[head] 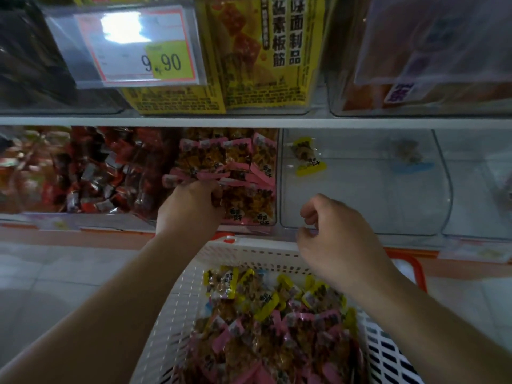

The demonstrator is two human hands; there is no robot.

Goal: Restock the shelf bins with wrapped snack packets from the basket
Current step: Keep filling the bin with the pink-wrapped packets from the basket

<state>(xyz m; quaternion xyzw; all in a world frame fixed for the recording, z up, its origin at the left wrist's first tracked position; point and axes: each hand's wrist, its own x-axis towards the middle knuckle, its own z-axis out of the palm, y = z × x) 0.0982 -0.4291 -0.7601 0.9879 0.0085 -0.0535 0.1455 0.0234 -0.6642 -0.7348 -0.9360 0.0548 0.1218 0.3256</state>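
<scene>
Head view, shelf restock in progress. White perforated plastic basket (194, 275) sits near, directly below the shelf edge, w/ a red-rimmed basket (412, 266) showing behind it at right; placed so hands lift straight up into the bins w/o a long reach. Basket holds a mixed heap of pink-edged wrapped snack packets (279, 342) and yellow-edged wrapped snack packets (267, 300), so sorting by colour happens at the shelf. Left hand (191, 209) is up at the clear plastic bin of pink-edged packets (249, 173), fingers curled round a small bunch of pink packets at the top of that pile; grip closed on them, apparently seating them onto stock that is already near full. Right hand (332, 239) hovers at the front lip of the clear, nearly bare plastic bin (360, 189) just right of the pink one, fingers curled in loosely; nothing visible between them, but the palm side is hidden, so cannot tell for sure if it holds anything. That bin has one yellow-edged packet (306, 156) far back, presumably the yellow slot, and needs most filling. Further right, another clear bin w/ a blue-edged packet (407, 159), blurred. Left of pink: bin of red wrapped packets (91, 173), full. Upper shelf: price tag holder (130, 45), yellow cartons (260, 51).
</scene>
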